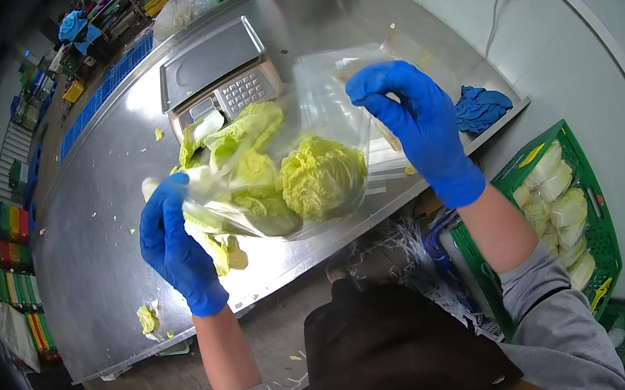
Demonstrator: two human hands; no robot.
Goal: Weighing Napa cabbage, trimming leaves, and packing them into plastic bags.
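Biggest thing in play, the shiny metal counter (pixel 103 250), spreading out beneath the scale and on past it to either side. Down to the right of the scale, lower than the worktop, here's the green crate (pixel 608 227), loaded with pale wrapped cabbages (pixel 569 208). And the scale (pixel 212 62) itself, flat grey plate at the back, keypad on the near side!

Now the action: a clear plastic bag (pixel 355 126), stretched out on the near side of the scale, gripped at both ends. The right hand (pixel 356 96), blue-gloved, is to the right of the scale, thumb and fingers pinched tight on one end. The left hand (pixel 180 182), gloved to match, is nearer the person than the scale, fingers curled in and nipping the other end.

Between them sits a round yellow-green cabbage (pixel 323 178), near side of the scale and a touch right; it looks to be inside, though the film is so sheer and blurred that I can't swear to it. Loose cabbage leaves (pixel 245 134) crowd the scale's near edge. A crumpled blue cloth (pixel 482 108) lies well right of the scale, and a small leaf scrap (pixel 147 319) well out to its near left.
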